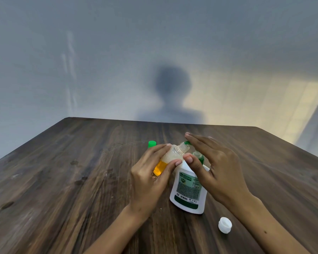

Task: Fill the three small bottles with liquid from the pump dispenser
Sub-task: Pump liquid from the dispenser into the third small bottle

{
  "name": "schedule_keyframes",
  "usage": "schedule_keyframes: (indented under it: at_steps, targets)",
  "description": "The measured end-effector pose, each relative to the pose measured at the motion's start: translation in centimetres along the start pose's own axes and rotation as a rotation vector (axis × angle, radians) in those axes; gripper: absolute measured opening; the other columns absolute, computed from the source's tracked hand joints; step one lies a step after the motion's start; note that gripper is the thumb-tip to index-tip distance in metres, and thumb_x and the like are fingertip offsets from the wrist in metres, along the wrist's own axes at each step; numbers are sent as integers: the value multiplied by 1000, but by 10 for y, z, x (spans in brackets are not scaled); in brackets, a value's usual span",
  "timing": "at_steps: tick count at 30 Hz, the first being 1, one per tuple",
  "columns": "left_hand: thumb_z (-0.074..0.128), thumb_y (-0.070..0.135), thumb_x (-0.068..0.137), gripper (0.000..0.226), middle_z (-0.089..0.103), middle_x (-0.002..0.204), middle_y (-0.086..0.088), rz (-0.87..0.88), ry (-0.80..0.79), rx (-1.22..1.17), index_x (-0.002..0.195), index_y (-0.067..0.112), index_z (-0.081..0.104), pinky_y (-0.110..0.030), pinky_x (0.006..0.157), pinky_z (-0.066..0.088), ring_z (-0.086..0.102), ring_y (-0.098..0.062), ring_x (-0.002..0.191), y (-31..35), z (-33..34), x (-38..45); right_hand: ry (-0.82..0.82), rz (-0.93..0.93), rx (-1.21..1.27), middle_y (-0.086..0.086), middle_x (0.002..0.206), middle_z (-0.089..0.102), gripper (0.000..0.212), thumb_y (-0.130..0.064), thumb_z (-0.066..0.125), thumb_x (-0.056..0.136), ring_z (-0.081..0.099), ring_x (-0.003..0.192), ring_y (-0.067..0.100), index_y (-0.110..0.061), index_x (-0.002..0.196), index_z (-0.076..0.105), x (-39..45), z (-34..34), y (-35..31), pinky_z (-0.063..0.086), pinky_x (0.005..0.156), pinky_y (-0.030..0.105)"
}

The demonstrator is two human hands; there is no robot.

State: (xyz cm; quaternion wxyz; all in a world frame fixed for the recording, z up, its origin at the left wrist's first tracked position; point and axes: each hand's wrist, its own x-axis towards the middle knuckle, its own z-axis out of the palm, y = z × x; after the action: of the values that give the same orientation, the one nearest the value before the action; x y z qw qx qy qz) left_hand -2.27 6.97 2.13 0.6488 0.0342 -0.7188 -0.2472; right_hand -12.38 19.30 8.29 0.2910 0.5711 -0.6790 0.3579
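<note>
Mid-table: left hand (151, 173) gripping a tilted small bottle (170, 158), roughly half full of orange liquid, mouth at the spout. Right hand (215, 162), fingers straight, pressing the pump dispenser (189, 187). White cap (224, 225) off, near edge. Other bottles unclear.

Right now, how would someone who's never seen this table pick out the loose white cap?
Start at the dark wooden table and find the white pump dispenser bottle with the green label near its middle. Nearer the camera, to its right, lies a small white ribbed plastic cap, alone on the wood; the other loose cap is green.
</note>
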Motion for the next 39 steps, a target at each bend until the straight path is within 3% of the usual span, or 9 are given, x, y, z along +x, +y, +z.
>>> schedule_keyframes:
  at_steps: [6,14,20,27,33,39]
  targets:
    - [65,27,87,37,67,113,-5,16,-25,-2,114,2,68,-20,91,51,62,-6,110,-1,0,0,-11,-2,-74,-1,120,65,76,-71,25,91,59,109,12,-14,122,65,-8,6,-2,37,91,21]
    - [68,26,86,36,67,114,-2,15,-11,-2,114,5,68,-22,89,53,62,-5,110,-3,0,1,-12,-25,-51,1,124,63,77,-69,23,93,54,114,6,-12,126,62,-2,3,-1,31,108,35]
    - [64,30,87,39,67,114,-3,20,-25,10,114,2,69,-19,91,51,62,-7,110,-1,0,0,-23,-9,-50,-3,123,63,74,-71,30,90,56,113,6,-14,126,62,-8,7,0,31,107,32]
    - [66,30,86,36,65,113,3,20,1,-15,113,5,69,-19,90,51,60,1,110,1,0,2,-27,1,1,-1,124,63,78,-71,22,92,57,115,10,-14,124,64,-1,0,-1,33,108,35]
    - [65,27,86,39,67,114,-4,17,-28,5,114,1,68,-16,92,49,61,-5,111,-1,0,0,-25,-8,-61,-1,117,67,76,-71,27,90,61,107,14,-13,121,65,-5,3,-3,37,100,31]
    - [66,30,86,38,68,112,-3,13,-4,5,112,3,70,-21,89,52,63,-5,108,-1,0,0,-44,15,-3,-1,124,64,78,-72,22,90,57,114,11,-15,125,63,0,-1,0,38,103,36]
